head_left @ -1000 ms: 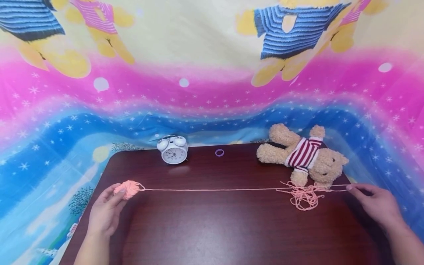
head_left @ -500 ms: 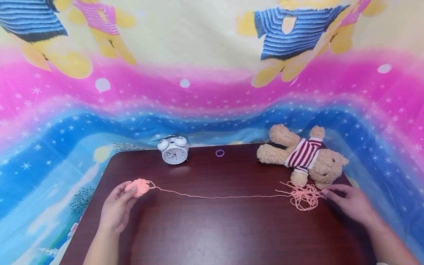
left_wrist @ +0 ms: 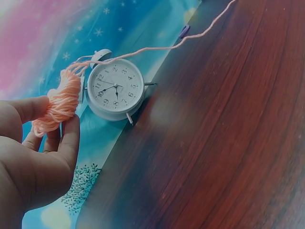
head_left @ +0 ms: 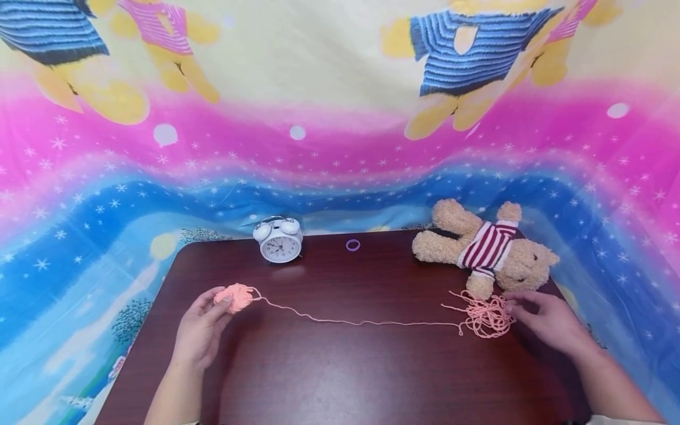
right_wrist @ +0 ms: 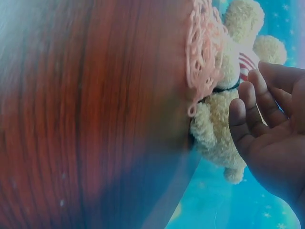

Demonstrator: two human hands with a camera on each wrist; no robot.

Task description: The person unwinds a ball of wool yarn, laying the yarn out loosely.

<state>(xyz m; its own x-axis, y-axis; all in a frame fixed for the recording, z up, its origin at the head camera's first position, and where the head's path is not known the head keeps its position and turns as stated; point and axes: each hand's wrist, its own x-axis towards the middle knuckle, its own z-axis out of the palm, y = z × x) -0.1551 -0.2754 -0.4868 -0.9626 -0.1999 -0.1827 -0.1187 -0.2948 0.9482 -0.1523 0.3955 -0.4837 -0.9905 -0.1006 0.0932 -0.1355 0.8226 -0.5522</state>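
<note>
Between thumb and fingers my left hand (head_left: 199, 333) holds a small wound ball of peach yarn (head_left: 235, 298), raised over the left side of the table. In the left wrist view the ball (left_wrist: 61, 102) shows its wrapped strands, with a loop at its end. A slack strand (head_left: 340, 321) runs from it to a loose tangle of yarn (head_left: 487, 317) on the right. My right hand (head_left: 549, 321) is at the tangle's right edge. In the right wrist view its fingers (right_wrist: 261, 98) are loosely bent, with no yarn seen between them, and the tangle (right_wrist: 205, 52) lies beyond.
A teddy bear (head_left: 489, 248) in a striped shirt lies on its side just behind the tangle. Toward the table's back edge are a white alarm clock (head_left: 280, 242) and a purple ring (head_left: 353, 245). A printed cloth (head_left: 340, 153) hangs behind the brown table (head_left: 340, 372).
My left hand has moved right with the yarn ball. The taut strand has gone slack. My right hand has moved left to the tangle and let go of the yarn it pinched.
</note>
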